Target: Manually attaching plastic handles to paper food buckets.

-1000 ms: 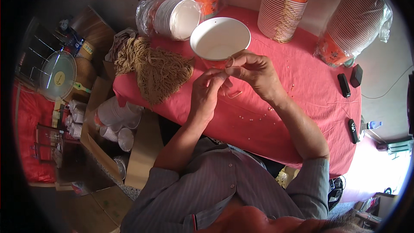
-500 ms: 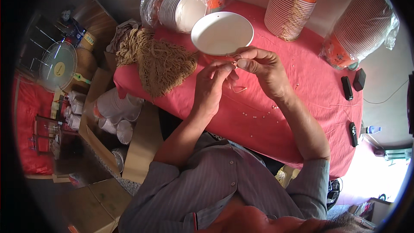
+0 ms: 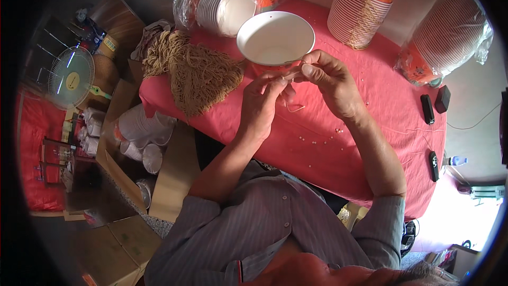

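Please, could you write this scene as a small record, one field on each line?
left hand: pinching a thin cord
right hand: apparently pinching the same cord; contact too small to tell
beyond hands: upright tub, white inside
left on table: tan bundle of strands
right of tub: stacked tubs
near right forearm: scattered white beads
surface: red cloth

On the table, a cord bundle lies left of the single tub with stacked tubs to its right, beads lie nearer, and a box sits left.
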A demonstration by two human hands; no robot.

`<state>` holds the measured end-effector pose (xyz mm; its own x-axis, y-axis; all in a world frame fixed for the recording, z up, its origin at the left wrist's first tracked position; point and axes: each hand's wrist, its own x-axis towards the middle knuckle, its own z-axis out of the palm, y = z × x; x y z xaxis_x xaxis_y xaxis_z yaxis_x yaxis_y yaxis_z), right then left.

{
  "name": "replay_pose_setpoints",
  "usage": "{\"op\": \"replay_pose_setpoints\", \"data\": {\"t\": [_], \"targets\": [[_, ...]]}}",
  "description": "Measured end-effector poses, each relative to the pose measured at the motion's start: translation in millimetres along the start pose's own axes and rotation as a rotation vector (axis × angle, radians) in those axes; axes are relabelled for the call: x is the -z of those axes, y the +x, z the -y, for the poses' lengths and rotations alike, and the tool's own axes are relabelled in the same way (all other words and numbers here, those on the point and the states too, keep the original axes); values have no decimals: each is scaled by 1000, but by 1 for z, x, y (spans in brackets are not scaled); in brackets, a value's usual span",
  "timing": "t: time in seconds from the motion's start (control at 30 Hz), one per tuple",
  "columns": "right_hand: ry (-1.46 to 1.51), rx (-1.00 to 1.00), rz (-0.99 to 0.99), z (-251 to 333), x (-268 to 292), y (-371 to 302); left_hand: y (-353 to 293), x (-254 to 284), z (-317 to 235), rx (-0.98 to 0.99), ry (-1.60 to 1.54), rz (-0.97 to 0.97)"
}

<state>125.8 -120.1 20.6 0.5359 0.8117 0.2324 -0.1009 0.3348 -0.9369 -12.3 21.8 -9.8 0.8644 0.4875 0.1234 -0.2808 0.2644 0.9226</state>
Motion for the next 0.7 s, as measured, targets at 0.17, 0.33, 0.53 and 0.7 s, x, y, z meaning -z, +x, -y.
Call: {"op": "replay_pose_setpoints", "data": {"t": [0.17,0.33,0.53,0.7], "targets": [[-21,14,5,8,-4,0,1,3,3,-13,-47,14],[-53,-37,-32,7,-5,-4,-1,-2,-1,7,19,1],[-156,-8,-57,-2,-16,-6,-2,-2,4,-136,138,11],[-235,136,-154,-16,-17,-4,-2,1,9,-140,211,16]]}}
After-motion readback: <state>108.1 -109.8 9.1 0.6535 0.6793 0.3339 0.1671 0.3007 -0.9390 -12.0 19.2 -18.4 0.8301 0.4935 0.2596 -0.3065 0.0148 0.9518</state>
